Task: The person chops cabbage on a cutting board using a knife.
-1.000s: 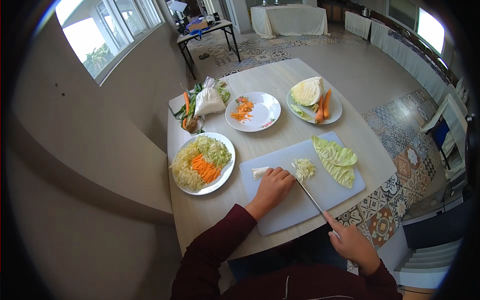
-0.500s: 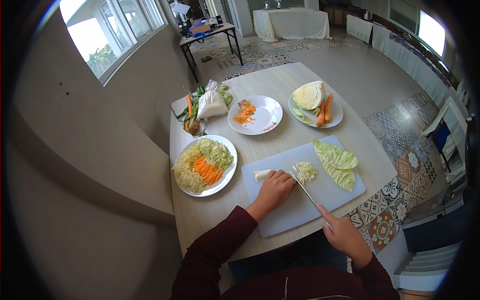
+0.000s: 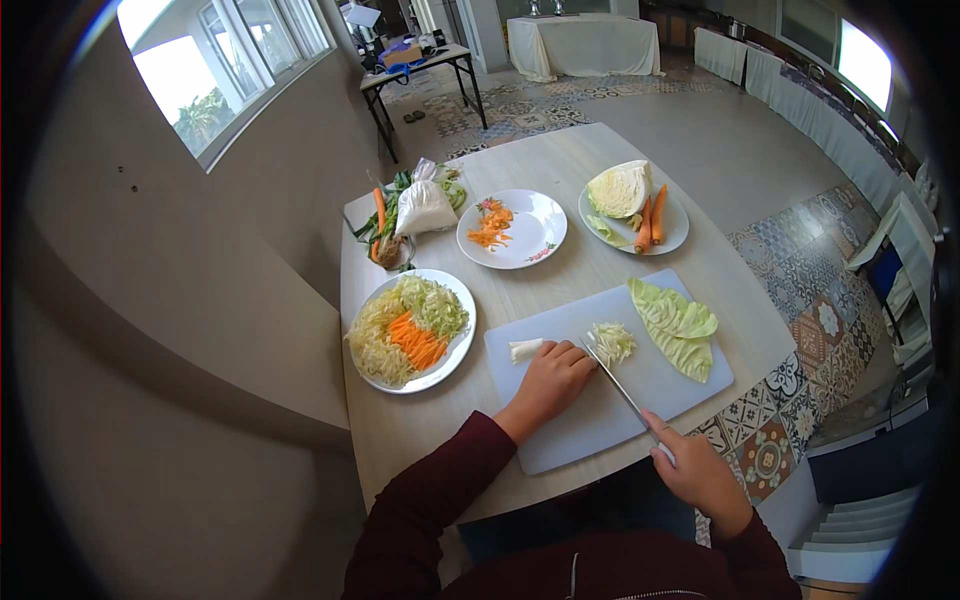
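Observation:
My left hand [image 3: 555, 385] is closed, fingertips curled down on a pale cabbage piece [image 3: 525, 349] whose whitish end sticks out to the left; the fingers cover the rest. My right hand [image 3: 697, 468] grips a knife [image 3: 620, 384] by its handle. Its blade slants up and left, the tip beside my left fingertips. Just right of the tip lies a small heap of shredded cabbage [image 3: 611, 343]. A large green cabbage leaf [image 3: 675, 328] rests on the right part of the white cutting board [image 3: 560, 440].
Left of the board, a plate [image 3: 462, 352] holds shredded cabbage and carrot strips. Behind stand a plate [image 3: 540, 215] with carrot scraps and a plate [image 3: 680, 230] with a cabbage chunk and carrots. A white-filled plastic bag [image 3: 424, 208] sits against greens and carrots by the wall.
Both hands stay almost in place, with the knife blade still beside the left fingertips. The whole view has shifted very slightly.

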`<control>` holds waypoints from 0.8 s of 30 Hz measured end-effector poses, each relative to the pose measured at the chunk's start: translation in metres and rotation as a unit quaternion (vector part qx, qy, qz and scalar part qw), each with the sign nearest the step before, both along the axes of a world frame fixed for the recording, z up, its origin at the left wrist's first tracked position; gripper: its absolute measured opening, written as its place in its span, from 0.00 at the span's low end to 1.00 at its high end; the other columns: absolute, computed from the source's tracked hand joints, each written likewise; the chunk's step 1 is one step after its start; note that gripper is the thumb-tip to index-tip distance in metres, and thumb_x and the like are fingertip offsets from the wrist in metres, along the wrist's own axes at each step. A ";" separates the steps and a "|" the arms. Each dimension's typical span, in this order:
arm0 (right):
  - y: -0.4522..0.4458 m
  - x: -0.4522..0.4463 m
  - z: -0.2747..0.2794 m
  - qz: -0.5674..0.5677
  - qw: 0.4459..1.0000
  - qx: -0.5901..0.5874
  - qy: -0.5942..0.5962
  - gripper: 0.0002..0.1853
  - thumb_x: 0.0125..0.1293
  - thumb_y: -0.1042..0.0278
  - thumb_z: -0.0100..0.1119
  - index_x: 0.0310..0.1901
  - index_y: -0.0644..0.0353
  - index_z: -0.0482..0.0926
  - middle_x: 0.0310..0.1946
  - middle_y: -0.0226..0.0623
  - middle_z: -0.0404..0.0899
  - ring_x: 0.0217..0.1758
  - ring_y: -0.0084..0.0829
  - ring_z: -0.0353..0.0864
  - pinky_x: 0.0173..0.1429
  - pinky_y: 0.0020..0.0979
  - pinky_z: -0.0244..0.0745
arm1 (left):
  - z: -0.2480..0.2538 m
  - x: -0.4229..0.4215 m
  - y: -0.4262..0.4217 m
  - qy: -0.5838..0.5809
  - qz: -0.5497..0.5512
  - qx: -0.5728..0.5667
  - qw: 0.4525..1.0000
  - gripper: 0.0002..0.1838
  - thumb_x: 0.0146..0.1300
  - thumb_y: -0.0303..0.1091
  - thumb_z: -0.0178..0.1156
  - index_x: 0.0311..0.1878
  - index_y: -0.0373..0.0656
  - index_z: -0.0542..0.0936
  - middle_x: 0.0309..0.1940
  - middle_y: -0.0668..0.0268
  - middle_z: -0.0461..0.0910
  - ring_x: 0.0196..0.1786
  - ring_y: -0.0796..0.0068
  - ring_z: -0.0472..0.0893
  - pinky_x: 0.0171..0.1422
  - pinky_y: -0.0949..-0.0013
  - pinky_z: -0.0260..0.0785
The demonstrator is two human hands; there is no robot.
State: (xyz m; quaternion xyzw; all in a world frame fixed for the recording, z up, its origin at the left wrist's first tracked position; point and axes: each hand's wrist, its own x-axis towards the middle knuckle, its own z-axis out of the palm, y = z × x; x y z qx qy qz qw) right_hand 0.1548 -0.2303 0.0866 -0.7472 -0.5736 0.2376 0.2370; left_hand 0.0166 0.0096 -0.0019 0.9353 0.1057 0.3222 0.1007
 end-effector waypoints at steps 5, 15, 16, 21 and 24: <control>-0.001 0.000 0.001 -0.001 1.000 -0.003 0.007 0.31 0.68 0.68 0.57 0.74 0.52 0.68 0.19 0.56 0.77 0.25 0.59 0.80 0.35 0.54 0.74 | 0.004 0.000 -0.002 0.003 0.006 -0.019 1.000 0.04 0.58 0.30 0.68 0.36 0.46 0.83 0.35 0.70 0.82 0.44 0.69 0.81 0.48 0.63 0.68; -0.001 -0.002 0.002 -0.003 1.000 -0.008 0.000 0.30 0.69 0.68 0.56 0.74 0.52 0.68 0.20 0.56 0.77 0.26 0.59 0.80 0.36 0.53 0.75 | 0.001 0.000 -0.001 0.030 0.024 -0.020 0.999 0.05 0.61 0.33 0.67 0.38 0.46 0.83 0.36 0.69 0.81 0.44 0.67 0.80 0.49 0.62 0.67; -0.001 -0.002 0.002 -0.003 1.000 -0.005 0.002 0.30 0.69 0.67 0.56 0.74 0.52 0.68 0.20 0.56 0.77 0.26 0.59 0.80 0.36 0.53 0.75 | 0.001 0.000 -0.001 0.028 0.022 -0.021 0.999 0.05 0.61 0.33 0.67 0.38 0.46 0.83 0.36 0.69 0.81 0.44 0.67 0.80 0.49 0.62 0.67; 0.002 -0.008 0.016 -0.022 0.998 -0.042 0.033 0.31 0.68 0.70 0.57 0.74 0.51 0.68 0.29 0.62 0.80 0.33 0.61 0.81 0.42 0.48 0.77 | 0.002 -0.001 -0.001 0.026 0.014 -0.015 0.999 0.05 0.61 0.33 0.68 0.38 0.46 0.83 0.37 0.68 0.82 0.45 0.67 0.80 0.49 0.62 0.67; 0.002 -0.008 0.014 -0.018 0.999 -0.036 0.033 0.31 0.69 0.69 0.56 0.74 0.52 0.68 0.26 0.60 0.79 0.31 0.61 0.81 0.41 0.49 0.76 | 0.000 -0.001 0.000 0.029 0.010 -0.024 0.999 0.06 0.60 0.33 0.68 0.39 0.46 0.84 0.38 0.69 0.83 0.45 0.67 0.80 0.49 0.62 0.67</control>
